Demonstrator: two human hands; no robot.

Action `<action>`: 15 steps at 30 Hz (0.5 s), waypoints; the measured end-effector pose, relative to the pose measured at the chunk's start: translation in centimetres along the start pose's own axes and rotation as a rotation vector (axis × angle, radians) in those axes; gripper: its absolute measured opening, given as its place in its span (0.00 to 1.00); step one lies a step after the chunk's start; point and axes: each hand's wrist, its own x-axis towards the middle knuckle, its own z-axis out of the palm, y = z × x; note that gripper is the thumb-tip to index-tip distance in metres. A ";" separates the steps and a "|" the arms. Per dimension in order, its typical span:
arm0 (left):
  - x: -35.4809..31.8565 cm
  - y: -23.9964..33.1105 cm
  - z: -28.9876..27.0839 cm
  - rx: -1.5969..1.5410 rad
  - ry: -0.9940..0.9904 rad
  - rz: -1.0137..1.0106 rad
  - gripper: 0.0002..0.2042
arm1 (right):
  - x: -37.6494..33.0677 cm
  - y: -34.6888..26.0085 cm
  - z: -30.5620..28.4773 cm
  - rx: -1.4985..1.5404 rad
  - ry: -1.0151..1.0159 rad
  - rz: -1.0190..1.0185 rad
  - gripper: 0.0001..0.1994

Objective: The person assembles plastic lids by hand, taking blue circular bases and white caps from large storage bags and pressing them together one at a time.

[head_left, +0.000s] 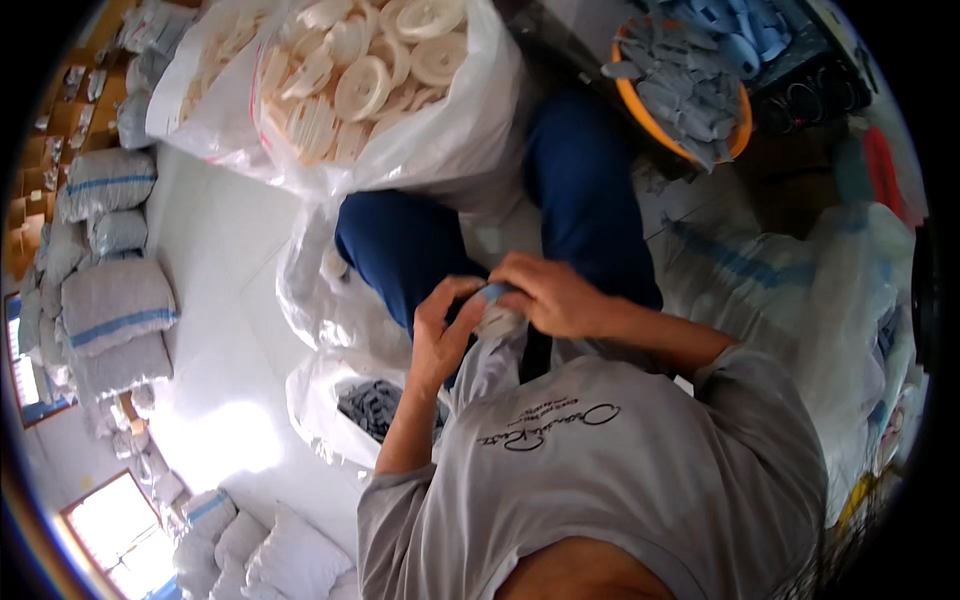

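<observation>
My two hands meet in front of my lap, between my knees. A small blue-grey plastic piece (493, 291) is pinched between them, and its shape is mostly covered by fingers. My left hand (440, 322) closes on it from the left, thumb and forefinger pressed in. From the right, my right hand (556, 296) grips the same piece with curled fingers. Just under it a pale whitish part (501, 320) shows between the hands; whether it is joined to the blue-grey piece I cannot tell. Beyond my knees stands a big clear plastic bag (420, 165) full of cream-coloured round plastic parts (362, 88).
An orange-rimmed basin (742, 135) heaped with grey plastic parts (685, 85) stands far right, blue parts (735, 30) behind it. A bag of dark grey pieces (375, 408) sits by my left forearm. Stuffed sacks (120, 300) line the left; a large translucent bag (770, 290) lies right.
</observation>
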 end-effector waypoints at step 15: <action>-0.2 0.6 2.1 0.408 -0.033 0.345 0.12 | -2.8 0.9 0.4 -0.069 -0.063 0.085 0.14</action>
